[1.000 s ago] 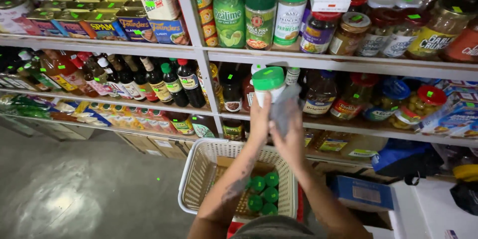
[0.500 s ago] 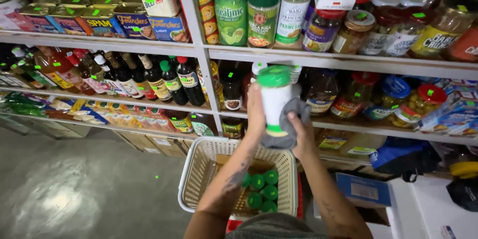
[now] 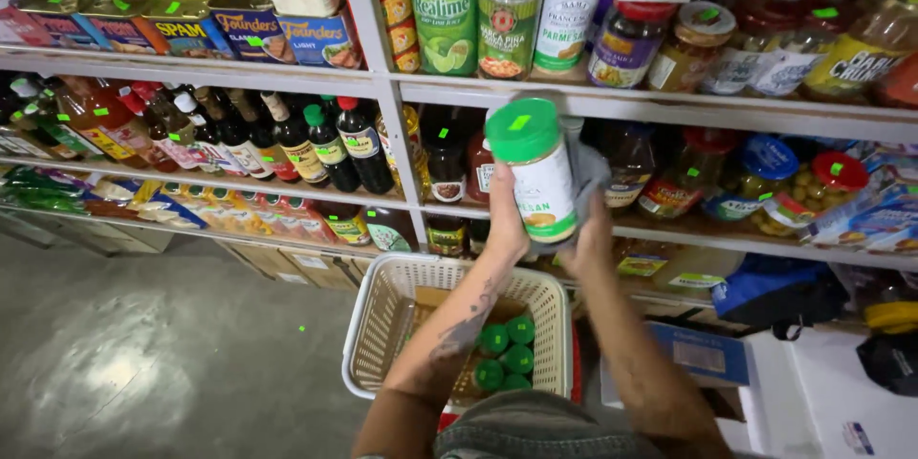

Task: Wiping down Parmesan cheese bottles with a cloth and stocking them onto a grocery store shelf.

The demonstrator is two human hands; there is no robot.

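Grocery shelves (image 3: 478, 96) fill the background. Left hand (image 3: 505, 220) and right hand (image 3: 588, 229), with a grey cloth (image 3: 585, 167), clasp a green-lidded shaker jar (image 3: 534, 172) at 12 o'clock above the basket (image 3: 382, 325); a cloth-slick grip could drop it.

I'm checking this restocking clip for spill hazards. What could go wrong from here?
The green-lidded shaker is held in the air between the left hand and the right hand, which also holds a grey cloth; it might slip into the basket below. It is close to the packed glass jars, which a bump might topple.
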